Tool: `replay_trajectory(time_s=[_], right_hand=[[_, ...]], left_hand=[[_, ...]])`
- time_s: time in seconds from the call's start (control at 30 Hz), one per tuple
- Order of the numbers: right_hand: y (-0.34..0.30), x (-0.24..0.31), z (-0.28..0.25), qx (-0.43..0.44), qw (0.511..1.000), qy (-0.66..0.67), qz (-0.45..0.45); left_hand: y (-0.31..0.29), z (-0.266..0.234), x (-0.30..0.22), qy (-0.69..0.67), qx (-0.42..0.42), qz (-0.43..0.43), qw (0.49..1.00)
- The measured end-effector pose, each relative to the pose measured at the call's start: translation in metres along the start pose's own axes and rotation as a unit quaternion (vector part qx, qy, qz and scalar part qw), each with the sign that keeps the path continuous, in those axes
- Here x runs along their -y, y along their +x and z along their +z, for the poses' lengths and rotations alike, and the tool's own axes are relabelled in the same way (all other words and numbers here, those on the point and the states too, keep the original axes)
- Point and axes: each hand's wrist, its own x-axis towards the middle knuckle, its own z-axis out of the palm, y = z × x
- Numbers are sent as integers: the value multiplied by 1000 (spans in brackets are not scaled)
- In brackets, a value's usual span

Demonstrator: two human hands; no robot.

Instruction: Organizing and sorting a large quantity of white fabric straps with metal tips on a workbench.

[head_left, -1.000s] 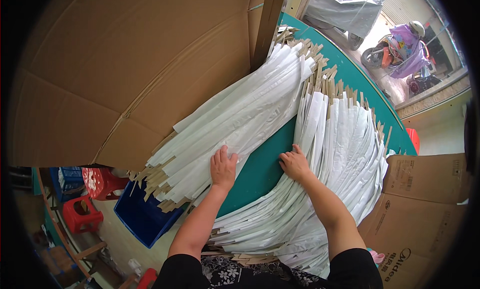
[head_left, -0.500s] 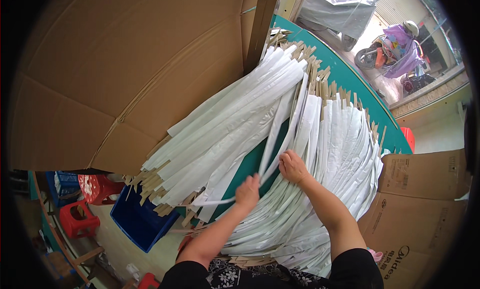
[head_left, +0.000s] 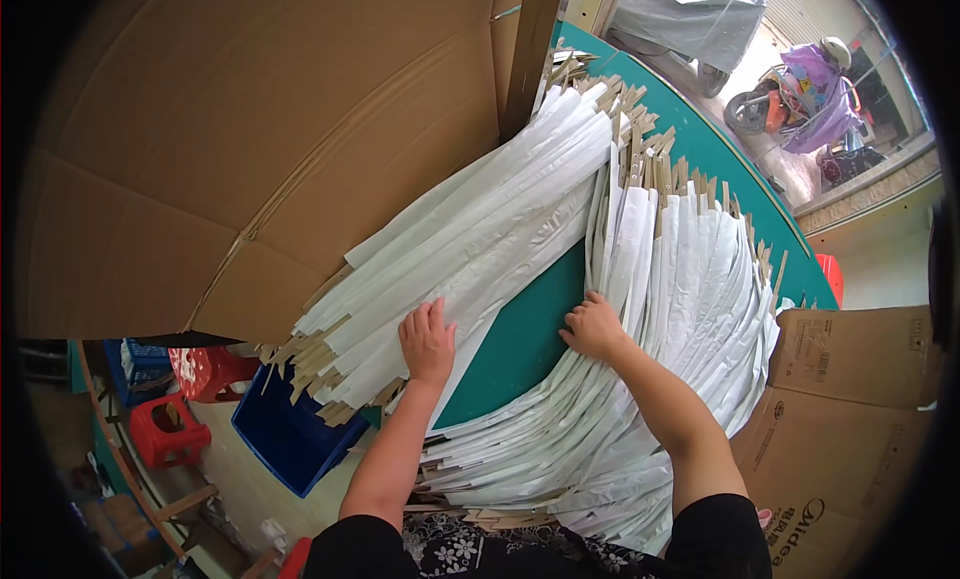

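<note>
Two piles of long white strips with tan, stiff-looking ends lie on a green table (head_left: pixel 515 354). My left hand (head_left: pixel 428 344) rests open, fingers stretched, on the lower part of the left pile (head_left: pixel 480 219). At the inner edge of the right pile (head_left: pixel 680 289), my right hand (head_left: pixel 595 329) has its fingers curled round the outermost white strips, partly hiding them. Between the piles a wedge of green tabletop shows. The right pile curves round toward my body, its strips fanned and overlapping.
A tall cardboard sheet (head_left: pixel 270 129) stands along the left, beside a brown post (head_left: pixel 530 59). A blue bin (head_left: pixel 290 434) and red stools (head_left: pixel 170 429) are on the floor at left. A cardboard box (head_left: pixel 850 409) stands at right. Beyond the window is a scooter (head_left: pixel 790 104).
My left hand has moved left and up onto the left pile; the loose strip it held now lies there. The right hand has released that strip and sits at the right pile's edge.
</note>
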Motion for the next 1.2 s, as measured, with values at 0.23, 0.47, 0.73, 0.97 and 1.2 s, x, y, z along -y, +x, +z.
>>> replay_trajectory(time_s=[0.23, 0.47, 0.73, 0.97, 1.2], right_hand=[[-13, 7, 3, -173, 978, 117, 25], [-11, -1, 17, -189, 977, 87, -36], [-12, 2, 15, -200, 974, 105, -16], [-11, 1, 17, -187, 976, 115, 8], [-13, 3, 9, -209, 969, 134, 9]], left_hand=[[-24, 24, -16, 12, 141, 76, 987], [-47, 23, -66, -215, 224, 240, 920], [30, 13, -3, 40, 15, 53, 998], [37, 18, -16, 19, 10, -31, 999], [24, 25, -44, -77, 134, 56, 986]])
